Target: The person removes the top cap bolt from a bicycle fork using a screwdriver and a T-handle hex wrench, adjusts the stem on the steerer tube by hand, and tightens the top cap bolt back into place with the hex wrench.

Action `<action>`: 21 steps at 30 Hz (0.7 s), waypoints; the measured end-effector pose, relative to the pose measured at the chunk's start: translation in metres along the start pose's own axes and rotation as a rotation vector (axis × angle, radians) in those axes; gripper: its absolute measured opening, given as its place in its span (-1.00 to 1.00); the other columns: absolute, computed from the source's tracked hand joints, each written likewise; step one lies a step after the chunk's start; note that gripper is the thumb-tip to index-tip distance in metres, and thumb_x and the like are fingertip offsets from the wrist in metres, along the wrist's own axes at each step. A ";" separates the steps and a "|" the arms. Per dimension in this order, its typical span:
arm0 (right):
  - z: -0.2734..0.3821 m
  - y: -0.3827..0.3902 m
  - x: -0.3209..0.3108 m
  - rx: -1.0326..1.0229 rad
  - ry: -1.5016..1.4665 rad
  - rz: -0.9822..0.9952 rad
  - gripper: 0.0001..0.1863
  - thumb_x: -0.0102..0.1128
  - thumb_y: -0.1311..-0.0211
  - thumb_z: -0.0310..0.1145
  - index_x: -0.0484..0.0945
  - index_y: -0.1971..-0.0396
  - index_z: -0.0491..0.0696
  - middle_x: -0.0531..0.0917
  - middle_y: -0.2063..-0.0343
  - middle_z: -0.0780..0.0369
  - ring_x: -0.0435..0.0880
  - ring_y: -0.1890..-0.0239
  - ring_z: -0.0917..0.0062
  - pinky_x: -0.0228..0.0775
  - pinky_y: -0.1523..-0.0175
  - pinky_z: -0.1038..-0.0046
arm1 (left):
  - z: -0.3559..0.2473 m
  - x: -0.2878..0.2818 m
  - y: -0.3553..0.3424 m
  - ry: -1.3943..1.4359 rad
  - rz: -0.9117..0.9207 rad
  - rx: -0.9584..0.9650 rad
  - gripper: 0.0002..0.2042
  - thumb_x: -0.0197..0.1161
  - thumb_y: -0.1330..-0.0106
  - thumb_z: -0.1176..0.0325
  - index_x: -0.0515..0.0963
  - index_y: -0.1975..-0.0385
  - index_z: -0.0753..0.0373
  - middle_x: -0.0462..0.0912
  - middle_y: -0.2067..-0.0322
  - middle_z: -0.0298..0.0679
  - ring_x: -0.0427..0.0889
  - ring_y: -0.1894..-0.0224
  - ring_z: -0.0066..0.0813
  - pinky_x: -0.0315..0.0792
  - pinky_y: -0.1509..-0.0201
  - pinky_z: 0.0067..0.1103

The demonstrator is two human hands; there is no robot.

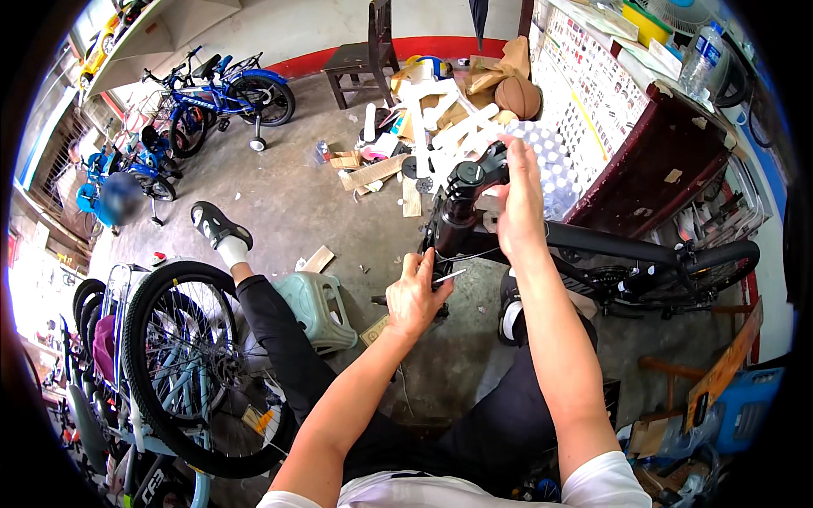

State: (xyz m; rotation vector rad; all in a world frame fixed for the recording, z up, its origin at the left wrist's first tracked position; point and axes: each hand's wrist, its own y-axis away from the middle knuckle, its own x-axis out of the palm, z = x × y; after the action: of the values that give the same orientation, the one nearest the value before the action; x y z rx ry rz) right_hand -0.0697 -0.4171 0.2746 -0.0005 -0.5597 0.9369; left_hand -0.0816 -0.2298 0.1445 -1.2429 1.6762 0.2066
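— White shirt point(406, 493) at the lower edge, nearest the viewer; beyond it, black trousers point(508, 415) cover the spread legs. How are the hands disposed?

— Left hand point(411, 298): fingers curled, gripping a slim silver rod point(452, 276) whose exposed end points rightward. Right hand point(522, 203): raised and unclenched, fingers extended, palm turned toward the handlebar stem point(470, 175); whether the two touch cannot be determined.

— Where does the black bicycle point(622, 243) lie?

— Right of centre. Its steering column stands between the hands, and its frame runs rightward to the rear wheel point(730, 251).

— Which objects surround it?

— Left: a black-tyred wheel point(135, 356) upright among parked bicycles, with a pale green plastic stool point(312, 300) near it, beyond the left leg. Upper centre: a heap of cardboard and white packing scraps point(428, 118) on the concrete floor point(288, 195), a brown basketball point(517, 98) at its right side, a dark wooden chair point(357, 57) behind. Upper left: a blue children's bicycle point(224, 97) with a training wheel point(257, 144).
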 end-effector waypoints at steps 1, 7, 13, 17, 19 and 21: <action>0.005 -0.002 -0.002 -0.281 0.309 -0.051 -0.59 0.23 -0.43 -0.04 0.50 -0.01 -0.06 0.59 0.08 0.24 0.58 0.03 0.51 0.42 -0.11 0.38 | -0.001 0.001 0.000 0.004 -0.001 0.003 -0.40 0.48 -0.11 0.14 0.53 -0.15 0.23 0.54 0.18 -0.24 0.68 0.37 -0.19 0.58 0.38 -0.32; 0.081 0.003 -0.006 -0.812 1.012 0.372 -0.91 0.40 -0.14 -0.43 0.72 0.33 -0.03 0.60 0.35 0.29 0.54 0.15 0.35 0.34 -0.01 0.35 | 0.005 0.009 0.007 -0.020 -0.038 0.020 -0.34 0.50 -0.07 0.11 0.50 -0.19 0.22 0.52 0.13 -0.24 0.68 0.39 -0.20 0.56 0.40 -0.32; 0.105 -0.015 0.006 -0.773 1.188 0.748 -0.89 0.43 -0.11 -0.41 0.75 0.35 -0.04 0.68 0.39 0.31 0.61 0.25 0.41 0.37 -0.01 0.36 | 0.005 0.010 0.009 -0.004 -0.031 0.000 -0.34 0.50 -0.07 0.13 0.49 -0.20 0.22 0.53 0.12 -0.25 0.68 0.39 -0.20 0.57 0.40 -0.32; 0.112 -0.020 0.008 -0.695 1.175 0.811 -0.84 0.44 -0.08 -0.33 0.71 0.38 -0.07 0.69 0.40 0.26 0.63 0.28 0.32 0.41 0.08 0.33 | 0.004 0.010 0.007 -0.006 -0.059 0.006 -0.34 0.50 -0.07 0.13 0.49 -0.20 0.22 0.53 0.12 -0.25 0.69 0.38 -0.20 0.58 0.40 -0.34; 0.115 -0.023 0.012 -0.605 1.181 0.826 -0.84 0.43 -0.09 -0.32 0.71 0.38 -0.07 0.69 0.42 0.25 0.64 0.30 0.31 0.42 0.09 0.33 | 0.004 0.010 0.007 0.002 -0.034 0.011 -0.33 0.50 -0.07 0.13 0.48 -0.20 0.22 0.53 0.12 -0.24 0.69 0.37 -0.21 0.58 0.41 -0.34; 0.118 -0.026 0.017 -0.512 1.186 0.836 -0.83 0.42 -0.10 -0.31 0.71 0.38 -0.08 0.69 0.45 0.23 0.65 0.32 0.30 0.43 0.10 0.33 | 0.004 0.009 0.007 0.014 -0.044 0.005 -0.35 0.50 -0.07 0.15 0.48 -0.19 0.23 0.54 0.14 -0.25 0.68 0.38 -0.20 0.58 0.41 -0.33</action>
State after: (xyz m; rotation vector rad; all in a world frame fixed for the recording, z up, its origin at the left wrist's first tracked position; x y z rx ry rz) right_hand -0.0955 -0.4478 0.3902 -1.2515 0.3819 1.3542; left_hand -0.0847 -0.2296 0.1328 -1.2785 1.6582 0.1672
